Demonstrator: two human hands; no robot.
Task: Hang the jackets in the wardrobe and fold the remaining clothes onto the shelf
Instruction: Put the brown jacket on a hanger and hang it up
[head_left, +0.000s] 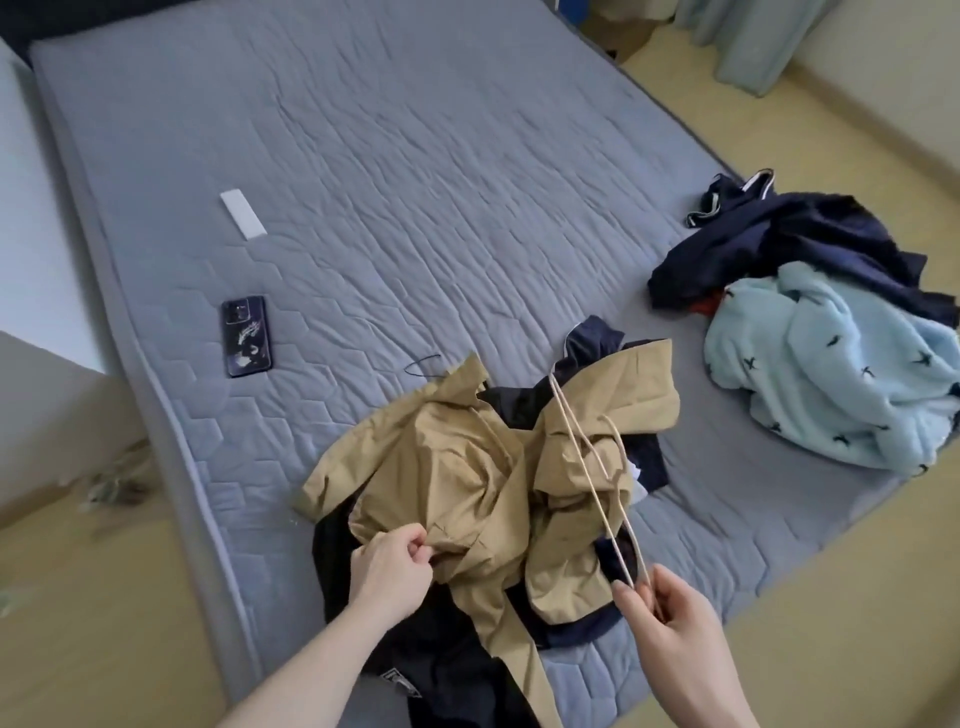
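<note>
Head view, left grip (387, 569) pinching tan jacket (467, 467)

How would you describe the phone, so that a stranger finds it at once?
Start from the big grey quilted mattress. Along its left side lie two small flat things, far from the clothes. The phone is the nearer one, dark with a pale drawing on its back, while the other is a plain white remote.

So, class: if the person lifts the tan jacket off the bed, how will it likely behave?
The tan jacket lies crumpled in soft folds, so it will probably sag limply. Its cord, pinched by the right hand, may trail or snag.
</note>
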